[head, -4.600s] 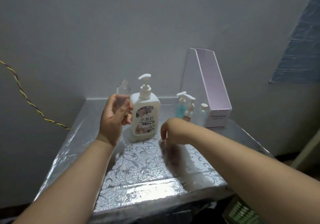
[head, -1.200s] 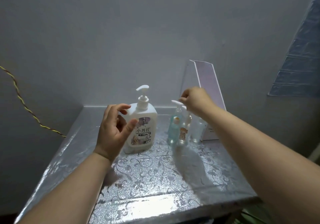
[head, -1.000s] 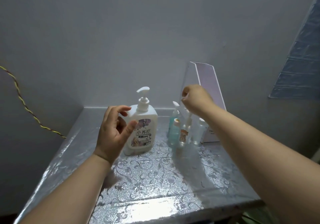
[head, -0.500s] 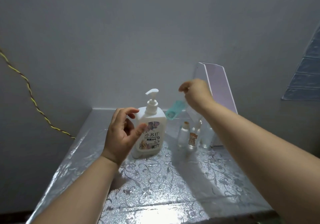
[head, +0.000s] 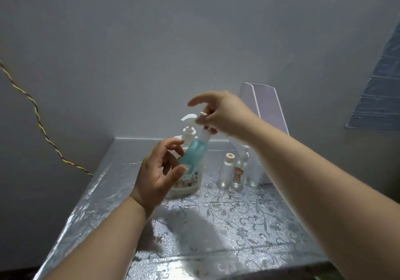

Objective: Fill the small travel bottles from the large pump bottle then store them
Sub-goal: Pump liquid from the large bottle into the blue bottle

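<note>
Fingers of right hand (head: 220,113) pinch teal travel bottle (head: 194,154) by its pump top, airborne over back edge of table (head: 227,225), near pump bottle (head: 188,131); left hand (head: 160,171) fingers spread around its body, contact unclear. Top-only pinch could slip, dropping it.

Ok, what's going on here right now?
A person holds the blue travel bottle in the air in front of the large pump bottle. The right hand pinches its white pump top; the left hand cups its body. Three other small bottles stand on the table beside the lilac box. No filling is under way at this moment.
</note>
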`<state>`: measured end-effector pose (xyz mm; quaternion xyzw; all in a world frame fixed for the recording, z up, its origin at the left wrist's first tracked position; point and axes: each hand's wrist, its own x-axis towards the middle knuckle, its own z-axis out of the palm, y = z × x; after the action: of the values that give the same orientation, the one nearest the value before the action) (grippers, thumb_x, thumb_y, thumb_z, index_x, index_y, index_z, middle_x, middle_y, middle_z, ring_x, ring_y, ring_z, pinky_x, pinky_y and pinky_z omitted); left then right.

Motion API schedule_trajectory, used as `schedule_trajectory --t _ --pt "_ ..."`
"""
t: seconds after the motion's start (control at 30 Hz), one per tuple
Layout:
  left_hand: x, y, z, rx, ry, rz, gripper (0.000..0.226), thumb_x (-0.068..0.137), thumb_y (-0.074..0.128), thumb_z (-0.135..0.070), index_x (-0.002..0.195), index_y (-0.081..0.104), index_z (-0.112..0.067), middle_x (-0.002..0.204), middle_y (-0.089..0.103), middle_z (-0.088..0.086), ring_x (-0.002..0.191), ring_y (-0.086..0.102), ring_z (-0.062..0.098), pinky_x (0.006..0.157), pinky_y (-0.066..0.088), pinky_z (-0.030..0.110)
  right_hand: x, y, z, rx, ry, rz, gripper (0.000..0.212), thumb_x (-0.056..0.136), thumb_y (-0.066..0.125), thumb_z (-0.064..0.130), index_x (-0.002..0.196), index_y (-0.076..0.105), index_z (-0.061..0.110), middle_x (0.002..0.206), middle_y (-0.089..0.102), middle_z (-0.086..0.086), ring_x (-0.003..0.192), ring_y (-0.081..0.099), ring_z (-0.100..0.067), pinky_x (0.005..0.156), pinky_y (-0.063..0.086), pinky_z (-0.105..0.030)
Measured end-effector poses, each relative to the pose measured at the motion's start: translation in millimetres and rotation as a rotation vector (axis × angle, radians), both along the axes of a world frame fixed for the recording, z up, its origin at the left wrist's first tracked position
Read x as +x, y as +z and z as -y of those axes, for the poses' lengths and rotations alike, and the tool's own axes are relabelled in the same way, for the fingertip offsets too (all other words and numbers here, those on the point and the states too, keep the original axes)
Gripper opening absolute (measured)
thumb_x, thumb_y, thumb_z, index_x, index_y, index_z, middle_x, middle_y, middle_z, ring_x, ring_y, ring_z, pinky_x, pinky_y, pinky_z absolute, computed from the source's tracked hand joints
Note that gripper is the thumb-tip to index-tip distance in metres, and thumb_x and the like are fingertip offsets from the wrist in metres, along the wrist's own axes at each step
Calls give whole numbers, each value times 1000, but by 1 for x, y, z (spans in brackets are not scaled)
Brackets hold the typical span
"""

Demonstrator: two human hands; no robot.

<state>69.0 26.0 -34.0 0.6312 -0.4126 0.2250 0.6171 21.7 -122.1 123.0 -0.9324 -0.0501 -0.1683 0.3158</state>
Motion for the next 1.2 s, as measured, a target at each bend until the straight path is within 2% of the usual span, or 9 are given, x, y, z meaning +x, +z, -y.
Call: schedule_trajectory --t 0.1,0.23,0.4,0.5,0.57,0.67,0.9,1.07,1.2 --pt "-1 0 0 76 50 28 62 75 63 -66 120 50 -27 99 61 -9 73 61 11 61 50 23 -1 -13 -9 126 34 43 37 82 70 7 117 63 19 70 62 0 55 58 -13 62 54 -26" --pt "-1 0 1 107 136 11 50 77 58 -68 110 52 -30 89 64 -14 76 66 6 59 56 24 -2 -24 -14 403 17 45 30 79 75 13 106 62 11 78 62 -8 55 56 -13 52 47 -23" --pt "-3 1 2 76 119 -28 36 84 54 -58 105 54 -29 85 64 -15 70 64 2 56 46 12 -10 -40 -16 180 -41 -92 44 71 78 45 86 62 7 69 53 -1 58 45 -12 54 37 -24" --pt "-4 2 2 29 29 -87 29 85 59 -42 109 59 -27 89 67 -11 77 65 6 63 51 16 -11 -50 -16 338 56 -92 39 75 78 31 87 60 -3 66 55 -3 60 49 -14 58 41 -28" --pt "-2 1 1 -17 -23 -137 31 83 62 -39 112 61 -26 91 68 -5 79 66 12 67 55 27 -11 -53 -14 502 137 -92 22 77 76 18 83 59 6 61 57 5 57 52 -10 57 44 -22" --pt "-4 1 2 -8 -108 -167 29 83 60 -41 108 63 -27 86 67 -7 73 63 7 62 51 21 -13 -56 -7 651 288 -139 18 79 71 1 91 58 7 72 61 -1 65 58 -12 64 49 -21" --pt "-2 0 0 29 -104 -110 38 84 60 -50 108 64 -22 81 66 -15 68 61 1 60 48 16 -16 -68 -11 860 225 -147 24 78 72 4 97 57 3 62 55 3 37 50 5 40 38 -6" --pt "0 0 -1 29 -55 -114 30 83 59 -56 107 62 -39 84 66 -13 69 62 7 59 51 21 -14 -74 -9 1073 320 -145 28 80 63 -11 105 60 1 76 60 -4 61 59 -9 55 49 -16" --pt "1 1 -2 71 -18 -94 30 82 59 -57 107 61 -41 86 67 -10 71 64 10 59 55 28 -12 -84 -13 1200 262 -43 38 76 66 -11 112 57 -3 79 64 -4 60 65 -10 53 52 -18"
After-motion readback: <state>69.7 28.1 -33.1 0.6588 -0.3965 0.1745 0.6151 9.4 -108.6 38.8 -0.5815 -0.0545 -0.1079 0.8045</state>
